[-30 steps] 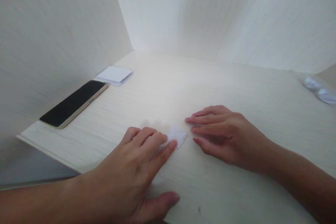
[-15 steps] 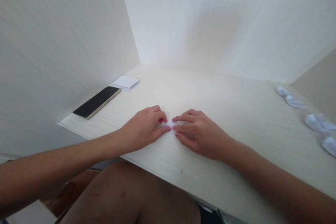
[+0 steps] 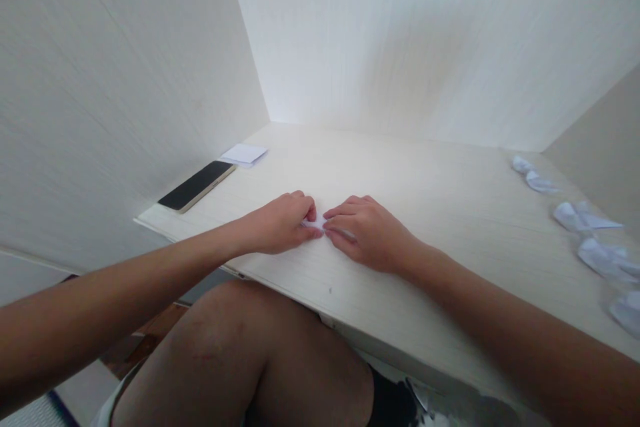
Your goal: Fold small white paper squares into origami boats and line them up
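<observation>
A small folded piece of white paper [image 3: 317, 221] lies on the pale tabletop [image 3: 410, 173], mostly covered by fingers. My left hand [image 3: 285, 221] pinches its left side between thumb and curled fingers. From the other side, my right hand [image 3: 370, 230] closes its fingertips on the paper's right end, with the two hands almost touching. How the paper is folded under the fingertips cannot be made out.
At the left edge lies a dark phone [image 3: 197, 185], with a small stack of white paper [image 3: 245, 154] behind it. Several twisted white paper pieces [image 3: 570, 215] form a row along the right side. Pale panels [image 3: 400, 33] enclose the table, and my knees [image 3: 235, 327] are below its front edge.
The camera view has shifted, so the hands appear slightly higher and more of the right-hand row shows. My fingers have drawn a little closer together around the paper.
</observation>
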`<state>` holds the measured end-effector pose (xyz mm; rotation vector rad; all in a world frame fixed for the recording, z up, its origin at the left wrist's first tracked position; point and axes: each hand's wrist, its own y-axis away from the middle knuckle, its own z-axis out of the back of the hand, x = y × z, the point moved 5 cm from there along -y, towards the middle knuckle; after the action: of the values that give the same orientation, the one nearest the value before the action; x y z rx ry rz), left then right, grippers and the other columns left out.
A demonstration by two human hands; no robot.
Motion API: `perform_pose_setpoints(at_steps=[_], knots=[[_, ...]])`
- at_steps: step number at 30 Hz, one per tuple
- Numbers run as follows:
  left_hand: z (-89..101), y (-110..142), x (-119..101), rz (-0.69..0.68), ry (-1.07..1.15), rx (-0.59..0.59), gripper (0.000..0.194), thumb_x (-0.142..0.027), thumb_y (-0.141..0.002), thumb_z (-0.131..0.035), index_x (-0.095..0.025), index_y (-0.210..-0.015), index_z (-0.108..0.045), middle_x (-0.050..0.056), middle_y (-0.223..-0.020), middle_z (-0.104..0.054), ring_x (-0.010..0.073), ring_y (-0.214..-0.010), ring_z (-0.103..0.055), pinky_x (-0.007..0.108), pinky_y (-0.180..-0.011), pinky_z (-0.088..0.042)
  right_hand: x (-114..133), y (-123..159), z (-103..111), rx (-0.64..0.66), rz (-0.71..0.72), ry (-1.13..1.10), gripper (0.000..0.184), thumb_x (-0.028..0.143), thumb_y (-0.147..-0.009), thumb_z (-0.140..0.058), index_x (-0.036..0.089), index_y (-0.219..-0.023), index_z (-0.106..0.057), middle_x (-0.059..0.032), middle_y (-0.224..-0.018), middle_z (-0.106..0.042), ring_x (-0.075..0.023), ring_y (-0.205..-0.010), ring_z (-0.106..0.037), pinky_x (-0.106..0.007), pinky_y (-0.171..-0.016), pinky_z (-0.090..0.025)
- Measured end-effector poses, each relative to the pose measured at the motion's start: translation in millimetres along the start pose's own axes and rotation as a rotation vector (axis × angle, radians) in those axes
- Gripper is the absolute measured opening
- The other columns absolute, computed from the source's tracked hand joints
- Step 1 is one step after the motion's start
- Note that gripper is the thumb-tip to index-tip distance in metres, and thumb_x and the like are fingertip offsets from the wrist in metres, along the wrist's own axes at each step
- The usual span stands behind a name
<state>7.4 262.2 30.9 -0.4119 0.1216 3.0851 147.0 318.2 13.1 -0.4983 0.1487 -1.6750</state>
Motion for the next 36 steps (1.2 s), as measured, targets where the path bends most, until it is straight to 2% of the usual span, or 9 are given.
perform_pose_setpoints(at_steps=[5,9,13,17,23,26,29,33,36], knots=[[-7.1,5,2,-0.015,0.382,-0.190,0.011,-0.029,-0.086,-0.068,-0.019,-0.089,-0.063,-0.001,-0.073,-0.066,0.0153,-0.064,-0.060,0.027,-0.061,-0.046,-14,0,8,-0.233,-0.191,-0.363,0.016,0.017,-0.090,-0.069,0.017,-0.101,-0.080,-0.0071,-0.099,-0.082,-0.0214,-0.088,-0.075,-0.035,-0.082,-0.056],[-16.3,1,2,-0.085,0.716,-0.341,0.015,-0.028,-0.084,-0.071,-0.020,-0.095,-0.064,0.001,-0.087,-0.071,0.0134,-0.067,-0.064,0.027,-0.062,-0.055,-27,2,9,-0.337,-0.350,-0.642,0.012,0.020,-0.087,-0.072,0.019,-0.097,-0.079,-0.0044,-0.089,-0.082,-0.0179,-0.078,-0.075,-0.030,-0.073,-0.058],[-17.3,-17,2,-0.136,0.909,-0.417,0.021,-0.031,-0.082,-0.077,-0.018,-0.097,-0.069,0.005,-0.097,-0.074,0.0151,-0.075,-0.069,0.027,-0.060,-0.062,-37,5,12,-0.473,-0.419,-0.725,0.012,0.024,-0.084,-0.077,0.019,-0.095,-0.078,-0.0040,-0.084,-0.081,-0.0180,-0.076,-0.075,-0.032,-0.074,-0.059],[-16.2,-41,2,-0.215,1.055,-0.422,0.024,-0.032,-0.081,-0.082,-0.016,-0.094,-0.071,0.006,-0.096,-0.076,0.0167,-0.083,-0.073,0.028,-0.067,-0.066,-44,10,18,-0.574,-0.429,-0.657,0.011,0.025,-0.087,-0.076,0.020,-0.096,-0.077,-0.0036,-0.087,-0.080,-0.0178,-0.078,-0.075,-0.033,-0.074,-0.060],[-19.6,-56,8,-0.311,1.204,-0.437,0.022,-0.023,-0.081,-0.084,-0.017,-0.098,-0.072,0.004,-0.096,-0.076,0.0171,-0.088,-0.074,0.032,-0.079,-0.067,-47,14,23,-0.585,-0.494,-0.545,0.008,0.022,-0.088,-0.076,0.020,-0.096,-0.077,-0.0034,-0.089,-0.080,-0.0180,-0.079,-0.074,-0.033,-0.075,-0.060],[-21.7,-54,10,-0.274,1.225,-0.339,0.017,-0.021,-0.085,-0.079,-0.019,-0.101,-0.074,0.004,-0.097,-0.075,0.0178,-0.090,-0.074,0.034,-0.084,-0.067,-45,13,24,-0.553,-0.515,-0.531,0.006,0.021,-0.089,-0.076,0.022,-0.094,-0.078,-0.0024,-0.088,-0.080,-0.0179,-0.079,-0.074,-0.032,-0.074,-0.059],[-20.8,-51,11,-0.219,1.213,-0.268,0.022,-0.018,-0.085,-0.076,-0.023,-0.106,-0.076,0.003,-0.100,-0.073,0.0189,-0.095,-0.074,0.033,-0.084,-0.067,-42,11,24,-0.488,-0.515,-0.494,0.008,0.021,-0.088,-0.077,0.024,-0.096,-0.078,-0.0018,-0.088,-0.079,-0.0179,-0.080,-0.073,-0.033,-0.074,-0.058],[-17.7,-49,11,-0.197,1.207,-0.301,0.022,-0.013,-0.082,-0.076,-0.025,-0.100,-0.080,0.003,-0.106,-0.068,0.0183,-0.097,-0.073,0.031,-0.081,-0.068,-39,9,22,-0.441,-0.503,-0.536,0.014,0.018,-0.089,-0.075,0.028,-0.099,-0.078,-0.0006,-0.092,-0.078,-0.0179,-0.082,-0.073,-0.033,-0.073,-0.058],[-16.8,-49,11,-0.204,1.195,-0.334,0.020,-0.011,-0.080,-0.076,-0.024,-0.095,-0.081,0.003,-0.113,-0.073,0.0191,-0.103,-0.074,0.028,-0.082,-0.068,-37,9,22,-0.436,-0.499,-0.528,0.018,0.016,-0.090,-0.074,0.031,-0.099,-0.078,-0.0002,-0.093,-0.076,-0.0178,-0.083,-0.072,-0.032,-0.074,-0.059]])
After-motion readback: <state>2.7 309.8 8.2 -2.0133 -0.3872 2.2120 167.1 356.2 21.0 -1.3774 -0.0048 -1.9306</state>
